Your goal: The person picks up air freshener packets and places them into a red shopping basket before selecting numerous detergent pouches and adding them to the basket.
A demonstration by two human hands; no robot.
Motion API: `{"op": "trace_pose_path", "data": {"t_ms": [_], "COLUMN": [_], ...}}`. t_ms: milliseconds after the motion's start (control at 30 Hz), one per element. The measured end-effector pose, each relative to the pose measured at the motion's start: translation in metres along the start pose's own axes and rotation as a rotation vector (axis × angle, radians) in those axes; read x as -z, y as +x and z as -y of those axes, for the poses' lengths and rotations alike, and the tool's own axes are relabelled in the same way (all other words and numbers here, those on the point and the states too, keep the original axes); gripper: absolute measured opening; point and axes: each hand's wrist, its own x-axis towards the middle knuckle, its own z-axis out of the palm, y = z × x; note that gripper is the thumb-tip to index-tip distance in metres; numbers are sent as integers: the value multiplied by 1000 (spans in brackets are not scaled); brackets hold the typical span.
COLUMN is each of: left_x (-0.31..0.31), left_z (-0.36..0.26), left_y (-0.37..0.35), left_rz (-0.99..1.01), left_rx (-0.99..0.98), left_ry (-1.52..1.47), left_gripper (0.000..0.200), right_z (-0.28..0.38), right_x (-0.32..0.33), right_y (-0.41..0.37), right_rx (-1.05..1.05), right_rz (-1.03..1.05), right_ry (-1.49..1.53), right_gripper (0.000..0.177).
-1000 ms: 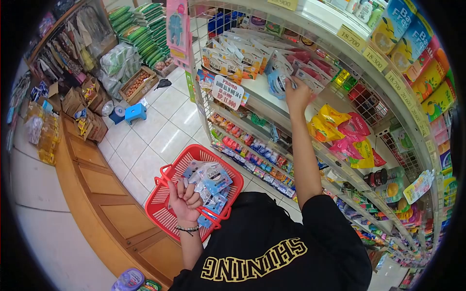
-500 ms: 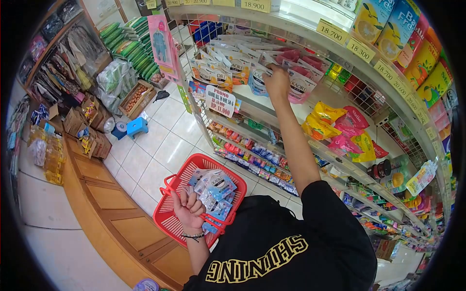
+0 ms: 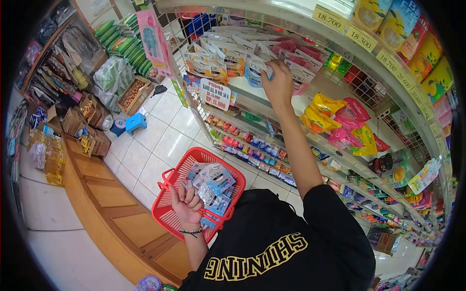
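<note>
My left hand (image 3: 188,202), with a beaded bracelet at its wrist, is curled round the handle of a red basket (image 3: 170,190). Blue and white Kaori pouches (image 3: 214,179) lie in a heap inside the basket. On the shelf, my right hand (image 3: 277,85) is at the front of a blue Kaori pouch (image 3: 254,69), thumb and fingers apart, and seems to hold nothing. Orange Kaori pouches (image 3: 235,60) stand to its left and pink ones (image 3: 299,76) to its right.
A promo sign (image 3: 215,94) hangs from the shelf edge. Yellow and pink Stella packs (image 3: 352,116) lie farther right. Below are rows of small packets. A wooden counter (image 3: 116,213), a blue stool (image 3: 135,123) and a crate of eggs (image 3: 133,96) are on the left.
My right hand has opened and drawn back slightly from the blue pouches. The view has shifted a little. My left hand still holds the basket.
</note>
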Motion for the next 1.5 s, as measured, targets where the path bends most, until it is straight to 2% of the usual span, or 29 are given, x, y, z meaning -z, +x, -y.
{"op": "trace_pose_path", "data": {"t_ms": [67, 133, 267, 333, 400, 433, 500, 533, 600, 633, 700, 733, 767, 833, 867, 933, 1067, 1200, 1300, 1367, 1400, 1467, 1500], "left_x": [-2, -7, -5, -7, -9, -9, -8, -9, -10, -11, -14, -14, -14, -13, -13, -15, -19, -20, -20, -19, -19, -19, -19], "left_z": [1, 2, 1, -1, 1, 2, 5, 6, 10, 11, 14, 16, 17, 18, 20, 24, 25, 28, 28, 26, 26, 25, 26], "left_y": [-1, -2, 0, 2, 3, 5, 6, 7, 8, 10, 11, 11, 11, 11, 10, 7, 5, 3, 0, -1, -2, -1, -1], "left_rz": [-22, -81, -88, -89, -74, -80, -61, -49, -56, -46, -55, -43, -30, -27, -25, -41, -11, -35, -40, -53, -55, -73, -71], "left_rx": [-31, -16, 4, 26, 71, 74, 96, 97, 113, 121, 138, 141, 144, 147, 141, 152, 157, 164, 152, 136, 139, 131, 136], "left_ry": [17, 53, 76, 79, 92, 84, 76, 91, 101, 113, 123, 112, 100, 107, 105, 115, 185, 179, 181, 185, 186, 171, 172], "left_gripper": [54, 55, 56, 57, 57, 57, 57, 57, 56, 56, 56, 55, 55, 55, 54, 55, 58, 59, 59, 59, 59, 59, 59], "right_z": [4, 20, 28, 18, 6, 2, 3, 4, 8, 9, 11, 8, 12, 24, 27, 32, 47, 55, 58, 53, 51, 48, 47], "right_x": [6, 22, 47, 54, 57, 57, 57, 55, 47, 43, 30, 21, 15, 2, -8, -26, -36, -39, -34, -38, -40, -45, -46], "right_y": [-22, -56, -133, -177, -213, -226, -250, -259, -273, -279, -289, -295, -295, -295, -296, -296, -295, -296, -294, -299, -302, -304, -305], "right_rx": [184, 139, 76, -113, -171, -176, -269, -282, -40, -53, 270, 269, 262, 369, 358, 319, 372, 339, 220, 217, 214, 149, 146], "right_rz": [-183, -115, 236, 503, 724, 730, 918, 922, 962, 951, 885, 977, 965, 953, 949, 1083, 1057, 998, 1057, 981, 981, 1007, 1003], "right_ry": [7, 173, 512, 605, 652, 646, 751, 747, 639, 639, 408, 357, 357, 144, 143, -40, -136, -135, -111, -68, -68, -5, -6], "right_gripper": [25, 22, 14, 12, 12, 12, 12, 12, 17, 17, 25, 33, 33, 42, 42, 54, 64, 63, 62, 51, 51, 37, 37]}}
